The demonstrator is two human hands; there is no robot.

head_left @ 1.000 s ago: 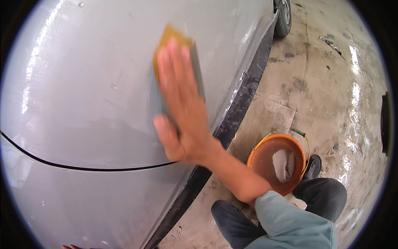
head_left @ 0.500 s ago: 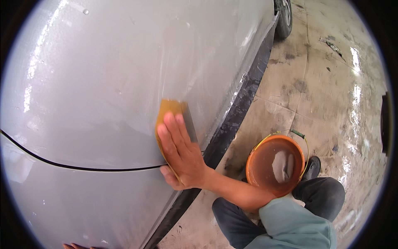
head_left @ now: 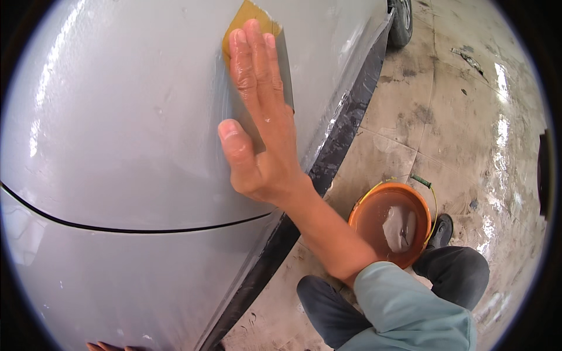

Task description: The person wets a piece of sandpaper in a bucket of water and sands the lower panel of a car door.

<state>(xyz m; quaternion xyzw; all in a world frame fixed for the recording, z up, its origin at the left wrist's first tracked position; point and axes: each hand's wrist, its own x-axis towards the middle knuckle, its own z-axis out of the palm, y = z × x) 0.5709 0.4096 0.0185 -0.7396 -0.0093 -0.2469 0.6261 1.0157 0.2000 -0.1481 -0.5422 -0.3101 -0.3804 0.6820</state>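
Observation:
My right hand [head_left: 264, 117] lies over a sheet of sandpaper [head_left: 263, 17], pressing it against the wet grey car panel [head_left: 134, 128]. The three fingers that show point away from me, close together on the sheet; the thumb stands apart on the left. Yellowish-tan backing shows beyond the fingertips, and a grey part runs along the hand's right side. How the little finger meets the sheet is hidden. At the lower left edge, only the fingers of my left hand [head_left: 107, 347] show, resting flat on the car body without anything visible in them.
An orange bucket [head_left: 353, 219] of murky water stands beside my right forearm, its handle raised. A dark gap [head_left: 140, 231] separates two panels, and a black sill [head_left: 345, 120] edges the car. A wheel [head_left: 400, 23] is at the far end; the concrete floor [head_left: 451, 140] is stained.
My right hand has slid the sandpaper forward along the panel, away from me. Its thumb now stands out from the sheet. My left hand stays at the lower edge.

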